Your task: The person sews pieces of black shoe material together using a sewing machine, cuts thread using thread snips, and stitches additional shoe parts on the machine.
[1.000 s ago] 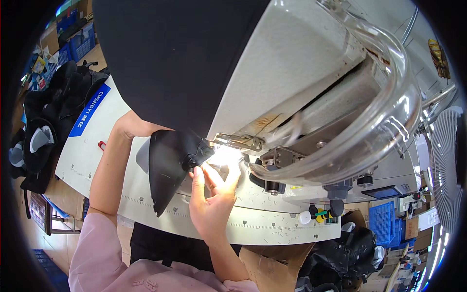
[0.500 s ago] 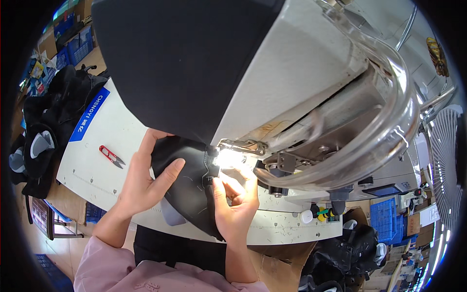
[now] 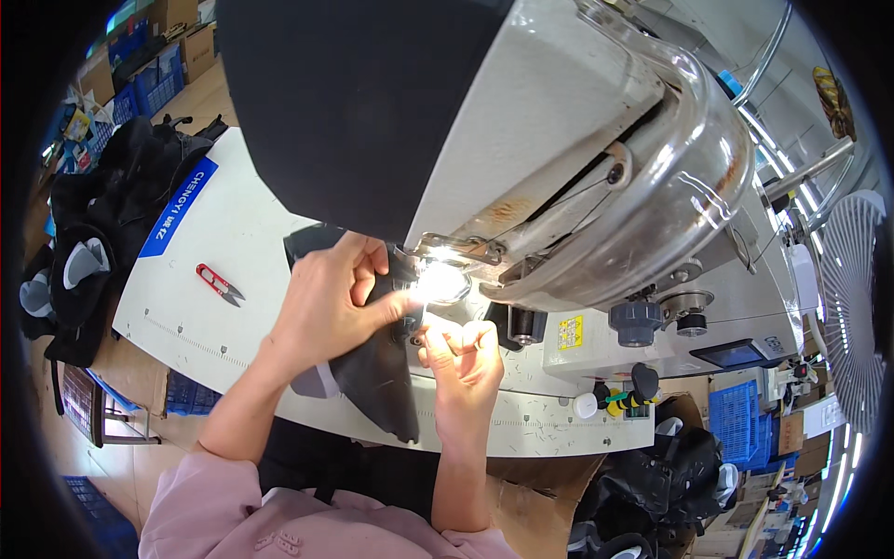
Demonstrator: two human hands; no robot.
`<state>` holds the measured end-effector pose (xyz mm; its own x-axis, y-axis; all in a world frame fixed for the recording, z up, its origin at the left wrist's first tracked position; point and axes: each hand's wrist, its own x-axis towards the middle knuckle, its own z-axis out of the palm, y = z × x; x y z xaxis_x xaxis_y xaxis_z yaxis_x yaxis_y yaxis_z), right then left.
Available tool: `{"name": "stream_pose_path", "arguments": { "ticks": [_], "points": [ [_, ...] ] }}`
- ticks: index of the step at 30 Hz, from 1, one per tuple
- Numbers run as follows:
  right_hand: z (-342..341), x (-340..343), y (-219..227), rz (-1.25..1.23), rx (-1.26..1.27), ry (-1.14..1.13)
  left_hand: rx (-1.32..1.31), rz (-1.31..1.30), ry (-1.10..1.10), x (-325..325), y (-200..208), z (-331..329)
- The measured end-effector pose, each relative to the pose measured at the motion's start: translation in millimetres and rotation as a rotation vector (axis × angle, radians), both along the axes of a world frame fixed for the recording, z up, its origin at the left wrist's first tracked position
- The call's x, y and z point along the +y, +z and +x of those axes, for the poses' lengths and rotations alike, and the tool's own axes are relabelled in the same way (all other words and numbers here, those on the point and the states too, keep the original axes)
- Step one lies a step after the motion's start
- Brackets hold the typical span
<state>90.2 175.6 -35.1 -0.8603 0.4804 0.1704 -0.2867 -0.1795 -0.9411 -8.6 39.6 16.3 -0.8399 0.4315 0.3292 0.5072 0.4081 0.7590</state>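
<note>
A black, leather-like piece (image 3: 380, 382) lies under the bright lamp at the head of a sewing machine (image 3: 549, 140). My left hand (image 3: 335, 303) is closed on its upper part, fingers curled and thumb reaching toward the needle area. The glare hides the needle and the stitching spot. Just right of the piece, my right hand (image 3: 464, 363) has its fingers bent together in a pinch close under the light; whatever they hold is too small to make out. Red-handled thread snips (image 3: 220, 285) rest on the white table (image 3: 251, 321), left of my left hand.
Black sewn goods are heaped beyond the table's left edge (image 3: 102, 205) and at the lower right (image 3: 652, 484). A small white round container (image 3: 585, 405) stands near bobbins. Blue crates (image 3: 734, 419) and a fan (image 3: 852, 307) are at the right.
My left hand has moved right and closed over the upper part of the black piece, which has shifted. My right hand has drawn slightly down from the light. The view has shifted somewhat.
</note>
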Motion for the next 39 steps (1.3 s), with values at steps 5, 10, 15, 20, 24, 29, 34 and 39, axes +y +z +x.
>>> {"name": "stream_pose_path", "arguments": {
  "ticks": [5, 10, 15, 20, 24, 29, 34, 39],
  "points": [
    [5.2, -13.1, 10.8, -0.040, -0.007, -0.018, 0.089, 0.035, 0.101, 5.9, -10.5, -0.3],
    [6.1, -9.9, 8.9, -0.016, 0.023, -0.025, 0.114, 0.107, 0.080, 11.2, -23.8, 6.5],
    [5.3, -8.4, 10.7, -0.039, 0.023, -0.007, 0.136, 0.254, 0.102, 15.6, -27.9, 7.5],
    [2.8, -10.6, 10.7, -0.021, 0.024, -0.005, 0.163, 0.243, 0.114, 13.0, -18.5, 6.1],
    [1.9, -11.6, 7.0, 0.000, 0.035, -0.040, 0.158, 0.229, 0.092, 14.6, -21.8, -4.2],
    [0.9, -11.5, 8.8, 0.027, 0.034, 0.007, 0.219, 0.206, 0.051, 10.8, -13.7, -7.4],
    [18.7, -1.5, -20.2, 0.081, -0.072, -0.286, 0.247, 0.153, 0.094, 11.3, -21.0, -3.8],
    [-11.1, 34.4, -85.2, 0.320, -0.463, 0.412, 0.036, 0.444, 0.066, 10.2, -17.7, 2.5]
  ]
}}
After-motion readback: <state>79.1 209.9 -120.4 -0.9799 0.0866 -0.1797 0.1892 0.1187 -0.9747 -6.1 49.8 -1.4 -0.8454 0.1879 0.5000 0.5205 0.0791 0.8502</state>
